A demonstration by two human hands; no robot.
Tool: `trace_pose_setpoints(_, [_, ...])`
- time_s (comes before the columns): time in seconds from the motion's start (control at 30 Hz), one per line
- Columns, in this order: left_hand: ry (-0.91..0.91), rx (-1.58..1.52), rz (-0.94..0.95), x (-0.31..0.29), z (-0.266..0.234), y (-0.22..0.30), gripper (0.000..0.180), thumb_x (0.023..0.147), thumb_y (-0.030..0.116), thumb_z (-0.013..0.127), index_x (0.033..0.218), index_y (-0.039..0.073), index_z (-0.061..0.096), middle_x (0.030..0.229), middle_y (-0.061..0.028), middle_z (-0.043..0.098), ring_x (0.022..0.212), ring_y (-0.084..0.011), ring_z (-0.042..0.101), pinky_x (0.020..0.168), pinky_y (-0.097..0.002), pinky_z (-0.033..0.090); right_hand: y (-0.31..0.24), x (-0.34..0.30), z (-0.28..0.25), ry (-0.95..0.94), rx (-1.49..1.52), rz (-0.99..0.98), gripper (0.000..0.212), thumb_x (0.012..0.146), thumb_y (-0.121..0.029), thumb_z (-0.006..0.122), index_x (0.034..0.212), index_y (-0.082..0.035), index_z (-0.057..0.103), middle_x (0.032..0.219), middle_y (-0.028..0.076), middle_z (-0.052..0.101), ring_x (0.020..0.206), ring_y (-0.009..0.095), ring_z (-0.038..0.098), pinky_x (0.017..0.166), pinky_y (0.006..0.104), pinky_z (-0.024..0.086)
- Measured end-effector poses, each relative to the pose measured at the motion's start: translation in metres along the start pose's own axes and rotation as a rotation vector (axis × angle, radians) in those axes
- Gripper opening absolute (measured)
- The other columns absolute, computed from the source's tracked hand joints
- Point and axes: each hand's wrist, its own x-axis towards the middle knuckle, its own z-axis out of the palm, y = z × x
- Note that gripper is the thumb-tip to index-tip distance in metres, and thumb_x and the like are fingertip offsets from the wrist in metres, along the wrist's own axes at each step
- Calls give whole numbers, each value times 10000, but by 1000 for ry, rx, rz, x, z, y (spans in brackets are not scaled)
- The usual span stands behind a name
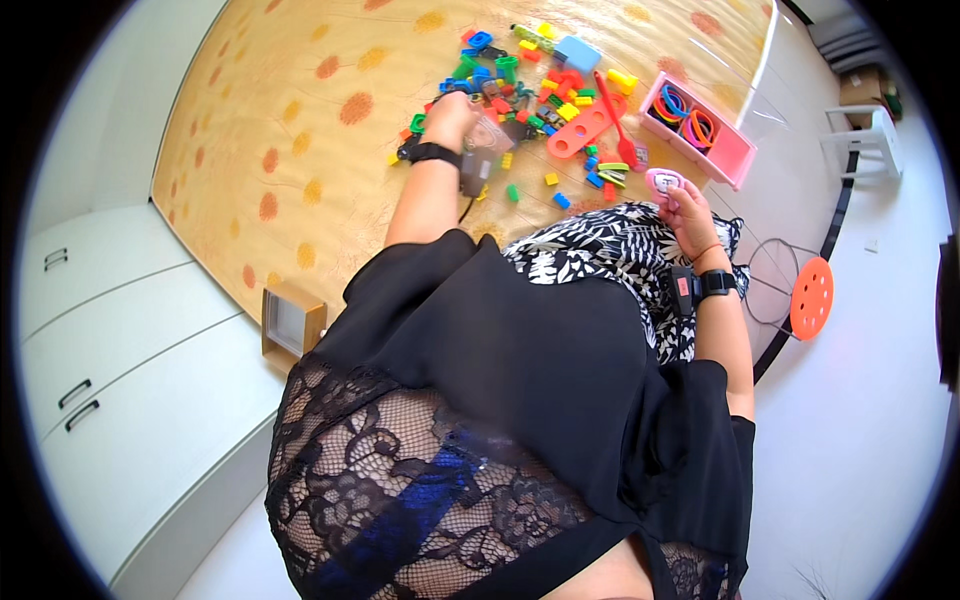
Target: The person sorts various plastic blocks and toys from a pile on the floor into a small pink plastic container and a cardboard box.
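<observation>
L hand [455, 118] at blocks [568, 113], upper ctr of frame, can't tell if holding; R hand [690, 222] pinches pink oval [663, 183], rt of ctr, nr pink box [733, 162].

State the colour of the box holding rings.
The box is pink; best seen in the head view.

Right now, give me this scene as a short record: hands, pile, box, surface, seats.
Left hand: at the left side of the toy bricks
Right hand: holding a small pink-and-white item
Pile: mixed colours, scattered
Pink box: right of the pile, holding coloured rings
Surface: spotted golden cover
Seats: orange-topped stool, white stool
</observation>
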Motion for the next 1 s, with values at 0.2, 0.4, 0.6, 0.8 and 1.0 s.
trace_pose_setpoints(0.2, [-315, -793, 144, -5, -55, 67, 217, 896, 263, 609, 980, 64, 614, 876, -24, 637, 772, -138, 624, 654, -308, 516, -15, -18, 11, 46, 78, -33, 280, 873, -249, 616, 1101, -87, 633, 987, -42, 617, 759, 56, 512, 644, 215, 433])
trace_pose_setpoints(0.4, [-713, -970, 135, -29, -18, 185, 214, 927, 256, 584, 1046, 86, 530, 897, -16, 609, 704, -94, 605, 596, -258, 519, -11, -6, -1, 110, 69, -10, 477, 881, -26, 448, 1351, -81, 387, 1029, 121, 579, 707, 112, 568, 609, 255, 506])
trace_pose_setpoints(0.6, [-974, -811, 329, -74, 48, 279, 220, 881, 130, 606, 1086, 75, 549, 936, -53, 651, 695, -117, 653, 517, -172, 473, -27, -34, -17, 100, 62, -250, 602, 902, -77, 537, 1447, -200, 312, 1195, 122, 534, 639, 52, 556, 514, 182, 470])
trace_pose_setpoints(0.8, [-831, -614, 698, -63, 91, 280, 187, 926, 203, 581, 1045, 61, 612, 876, -2, 637, 741, -76, 614, 632, -210, 498, -29, -32, -36, 242, -45, -154, 369, 885, -275, 640, 1158, -38, 566, 1002, 46, 650, 773, 65, 638, 542, 188, 477])
trace_pose_setpoints(1.0, [-632, -574, 810, -78, 64, 314, 260, 805, 199, 629, 977, 7, 664, 842, -85, 682, 773, -147, 637, 704, -286, 502, -19, -12, -53, 243, -69, -114, 384, 885, -290, 635, 1143, -18, 554, 879, 36, 641, 575, 47, 536, 469, 190, 407])
